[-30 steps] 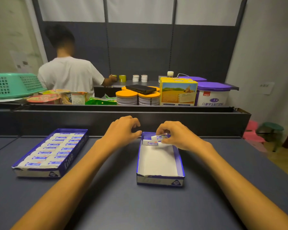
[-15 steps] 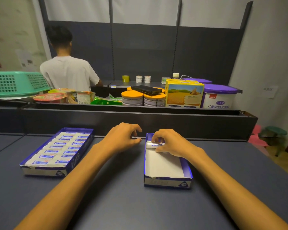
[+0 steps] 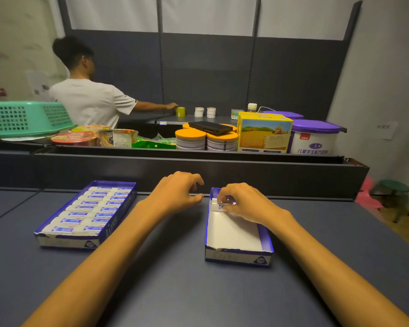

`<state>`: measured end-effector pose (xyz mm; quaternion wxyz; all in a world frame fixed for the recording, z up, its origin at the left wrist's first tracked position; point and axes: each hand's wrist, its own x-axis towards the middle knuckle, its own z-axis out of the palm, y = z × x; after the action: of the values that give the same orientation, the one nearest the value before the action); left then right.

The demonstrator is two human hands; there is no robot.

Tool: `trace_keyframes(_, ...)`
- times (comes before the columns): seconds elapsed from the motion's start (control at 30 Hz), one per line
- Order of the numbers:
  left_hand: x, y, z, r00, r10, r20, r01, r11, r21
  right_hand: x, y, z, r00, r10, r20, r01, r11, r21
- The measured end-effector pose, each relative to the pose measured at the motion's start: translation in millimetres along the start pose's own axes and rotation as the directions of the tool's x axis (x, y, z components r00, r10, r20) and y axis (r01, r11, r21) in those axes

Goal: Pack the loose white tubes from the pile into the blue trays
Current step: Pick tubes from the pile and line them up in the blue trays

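A blue tray (image 3: 265,241) with a white floor lies before me, right of centre. My right hand (image 3: 242,204) reaches into its far end, fingers pinched on a white tube (image 3: 219,206) that lies across the far wall; whether more tubes sit under the hand I cannot tell. My left hand (image 3: 177,193) hovers just left of this tray, fingers curled and apart, holding nothing. At the left stands a second blue tray (image 3: 69,240), filled with two columns of white tubes (image 3: 90,210). No loose pile is in view.
A dark raised ledge (image 3: 198,171) runs across behind the trays. Beyond it stand orange-lidded cans (image 3: 190,139), a yellow box (image 3: 263,135), a purple-lidded tub (image 3: 313,138), snack cups and a green basket (image 3: 24,118). A person in a white shirt (image 3: 90,102) works further back.
My right hand lowered the tube from above the tray's far end down into it. The left hand stayed beside the tray. The person behind has reached out to the right.
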<state>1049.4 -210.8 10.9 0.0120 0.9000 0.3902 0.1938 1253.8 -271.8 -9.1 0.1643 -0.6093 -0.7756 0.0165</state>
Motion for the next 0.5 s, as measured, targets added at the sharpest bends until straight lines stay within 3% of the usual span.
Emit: trace_keyframes(0.5,-22.1,-18.6,-19.2,1.0,0.002,0.004,-0.002,0.997,0.071,-23.3,-14.5,-41.0,0.959,0.196,-0.204,-0.168,0.975,0.148)
